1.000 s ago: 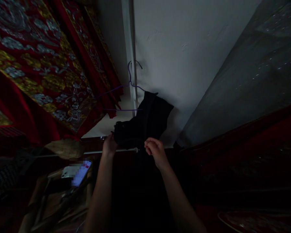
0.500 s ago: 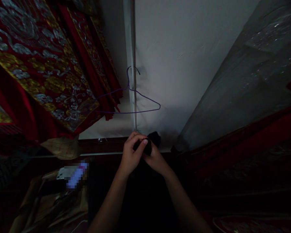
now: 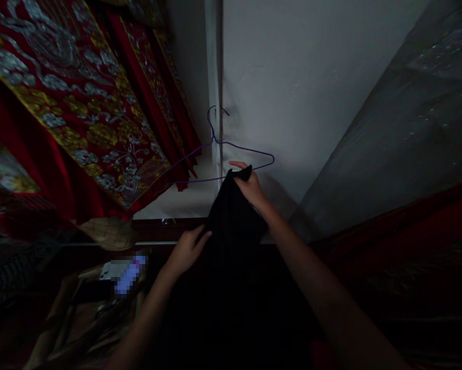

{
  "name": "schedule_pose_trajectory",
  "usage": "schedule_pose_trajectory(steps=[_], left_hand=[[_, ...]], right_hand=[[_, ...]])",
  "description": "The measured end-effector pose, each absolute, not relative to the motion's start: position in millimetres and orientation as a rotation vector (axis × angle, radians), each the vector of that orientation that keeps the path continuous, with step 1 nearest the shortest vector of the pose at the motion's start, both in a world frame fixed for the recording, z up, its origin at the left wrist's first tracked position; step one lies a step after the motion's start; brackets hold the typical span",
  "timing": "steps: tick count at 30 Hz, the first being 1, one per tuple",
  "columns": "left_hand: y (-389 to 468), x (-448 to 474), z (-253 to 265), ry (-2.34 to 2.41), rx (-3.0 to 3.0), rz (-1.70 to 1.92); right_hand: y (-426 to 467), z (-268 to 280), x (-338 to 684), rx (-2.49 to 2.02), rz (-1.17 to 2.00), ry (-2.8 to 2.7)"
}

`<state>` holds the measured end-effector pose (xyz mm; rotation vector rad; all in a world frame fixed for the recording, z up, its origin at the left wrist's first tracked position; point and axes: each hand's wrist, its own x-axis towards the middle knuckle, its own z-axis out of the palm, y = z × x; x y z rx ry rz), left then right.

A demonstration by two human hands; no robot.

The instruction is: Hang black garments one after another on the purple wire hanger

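A piece of black cloth (image 3: 234, 210) stretches down in front of me, its kind hard to make out in the dark. My right hand (image 3: 251, 187) grips its upper edge, thumb behind a fold and a finger pointing left. That edge overlaps the lower bar of a thin purple wire hanger (image 3: 246, 149), which hangs on a pale upright pole (image 3: 214, 77). Lower and to the left, my left hand (image 3: 186, 249) is beside the cloth, its thumb and forefinger apart. Whether its fingertips touch the cloth is unclear.
Red embroidered fabric (image 3: 111, 118) with gold and silver motifs hangs at the left, over part of the hanger. A wooden frame-like piece (image 3: 57, 318) and a blurred blue-white object (image 3: 130, 275) are low left. Translucent plastic sheeting (image 3: 388, 118) slopes down on the right.
My hands, earlier together around a bunched black bit, have parted. The right rose with the cloth's edge to the hanger, while the left moved down and left. The black cloth now hangs spread out.
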<state>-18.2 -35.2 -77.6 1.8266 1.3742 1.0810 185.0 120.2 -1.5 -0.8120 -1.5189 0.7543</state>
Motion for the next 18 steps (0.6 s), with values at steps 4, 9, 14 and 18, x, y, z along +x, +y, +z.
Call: schedule_pose_trajectory(steps=[4, 9, 14, 18], left_hand=[[-22.8, -55.8, -71.3, 1.486, 1.831, 1.141], [-1.1, -103.9, -48.5, 1.356, 1.731, 0.622], [41.9, -128.2, -4.3, 1.535, 1.708, 0.671], [73.8, -143.4, 29.4, 1.65, 1.973, 0.78]], right_hand=[[150.9, -28.5, 187.0, -1.048, 0.926, -1.572], [144.4, -20.6, 220.4, -1.015, 0.803, -1.854], [132.0, 4.5, 239.8, -1.099, 0.661, -1.926], [126.7, 11.7, 242.0, -1.146, 0.651, -1.927]])
